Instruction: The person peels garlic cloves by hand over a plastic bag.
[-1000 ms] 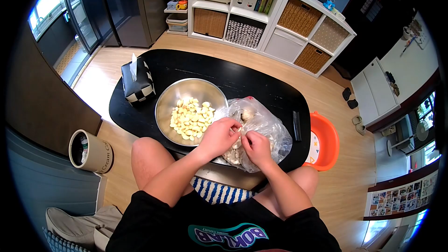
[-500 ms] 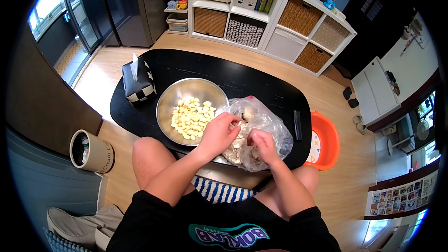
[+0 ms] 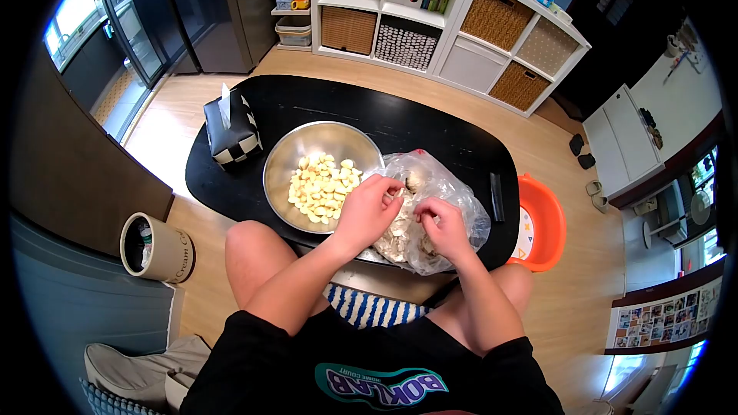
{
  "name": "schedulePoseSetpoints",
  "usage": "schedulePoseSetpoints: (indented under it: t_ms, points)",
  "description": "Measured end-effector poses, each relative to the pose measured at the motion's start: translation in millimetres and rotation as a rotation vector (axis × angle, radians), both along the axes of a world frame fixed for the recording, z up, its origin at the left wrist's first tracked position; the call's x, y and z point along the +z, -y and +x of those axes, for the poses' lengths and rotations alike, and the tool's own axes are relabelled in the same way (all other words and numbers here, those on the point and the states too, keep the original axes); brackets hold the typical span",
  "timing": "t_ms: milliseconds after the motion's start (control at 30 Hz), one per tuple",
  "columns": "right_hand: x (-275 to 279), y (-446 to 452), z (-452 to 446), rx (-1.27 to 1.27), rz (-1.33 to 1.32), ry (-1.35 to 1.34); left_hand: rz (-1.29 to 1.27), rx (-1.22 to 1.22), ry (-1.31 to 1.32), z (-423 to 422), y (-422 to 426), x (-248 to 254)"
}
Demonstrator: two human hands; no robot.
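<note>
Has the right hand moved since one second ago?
Yes. Judged against the bowl, the right hand has shifted slightly to the right, farther from the rim.

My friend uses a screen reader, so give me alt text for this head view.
Two bare hands hover over a clear, crumpled plastic bag with whitish, papery garlic skins on a rounded black table. Left of the bag, a round silver metal bowl holds peeled, pale-yellow garlic cloves.

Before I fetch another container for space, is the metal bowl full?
The bowl is only partly full: pale cloves lie inside, with bare metal showing around them.
</note>
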State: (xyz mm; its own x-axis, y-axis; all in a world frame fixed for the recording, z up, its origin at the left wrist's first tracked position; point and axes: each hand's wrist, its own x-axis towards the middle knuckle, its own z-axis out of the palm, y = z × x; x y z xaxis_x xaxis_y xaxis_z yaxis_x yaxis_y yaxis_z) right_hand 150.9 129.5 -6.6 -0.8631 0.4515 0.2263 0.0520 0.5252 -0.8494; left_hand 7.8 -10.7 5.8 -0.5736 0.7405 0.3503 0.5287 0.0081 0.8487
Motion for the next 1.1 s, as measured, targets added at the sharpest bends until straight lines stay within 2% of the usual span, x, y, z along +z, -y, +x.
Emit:
schedulePoseSetpoints:
  t_ms: [33,167,233,333,533,1100]
  points:
    - [-7,-2,-2,0.028,0.206,-0.012,-0.003,0.001,0.007,0,0,0]
    - [-16,5,-5,0.003,0.308,-0.033,-0.003,0.007,0.006,-1,0,1]
    - [-15,8,-6,-0.020,0.432,0.059,0.000,0.007,0.008,-1,0,0]
    - [-22,9,-10,-0.070,0.472,-0.019,-0.001,0.009,0.010,-1,0,-1]
    - [-28,3,-5,-0.001,0.502,0.079,-0.013,0.012,0.010,-2,1,2]
    - [-26,6,-5,0.010,0.480,-0.003,0.000,0.011,-0.009,-3,2,2]
